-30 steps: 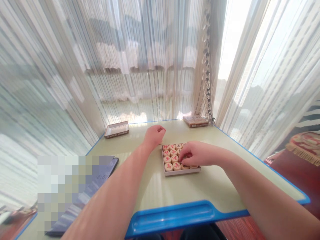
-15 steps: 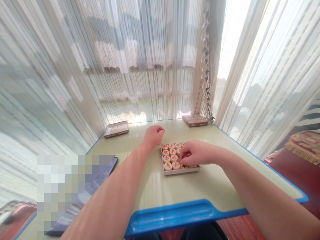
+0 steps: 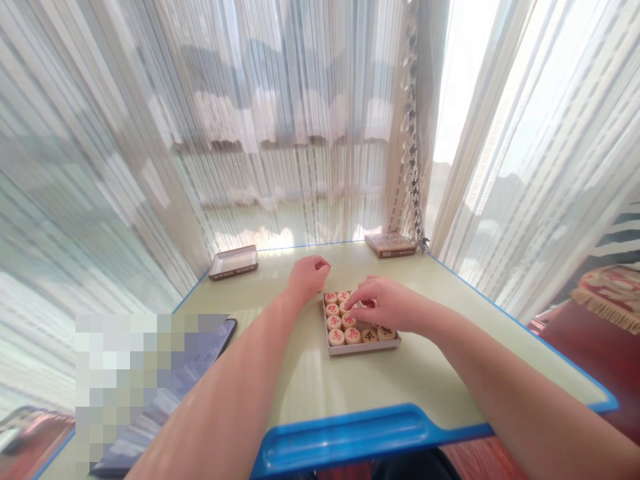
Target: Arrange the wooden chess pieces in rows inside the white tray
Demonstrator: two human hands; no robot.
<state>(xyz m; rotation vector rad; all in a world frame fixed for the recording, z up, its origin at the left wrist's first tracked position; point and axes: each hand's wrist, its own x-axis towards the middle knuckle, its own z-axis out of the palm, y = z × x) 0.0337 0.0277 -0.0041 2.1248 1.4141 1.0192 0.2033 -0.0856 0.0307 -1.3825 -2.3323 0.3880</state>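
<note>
A shallow open box [image 3: 365,348] holds round wooden xiangqi pieces [image 3: 352,336] in rows, some with red characters and some with black. My right hand [image 3: 387,303] is over the box's right side, thumb and index fingertip close together at a red-marked xiangqi piece [image 3: 345,308] in the second row. It covers much of the rows at the back right. Just beyond the back left corner, my left hand [image 3: 309,275] is curled closed near the table; whatever its fingers hold, if anything, is hidden.
The pale green table [image 3: 300,373] has a blue rim and a blue front groove [image 3: 345,437]. At the back left lies an open box lid [image 3: 233,262], and a closed flat box [image 3: 390,245] is at the back right. A tablet-like device [image 3: 200,373] lies left, partly pixelated. Curtains [image 3: 300,167] hang behind.
My right hand has shifted left and slightly back over the box, uncovering black-marked pieces in the front row. My left hand stays nearly in place.
</note>
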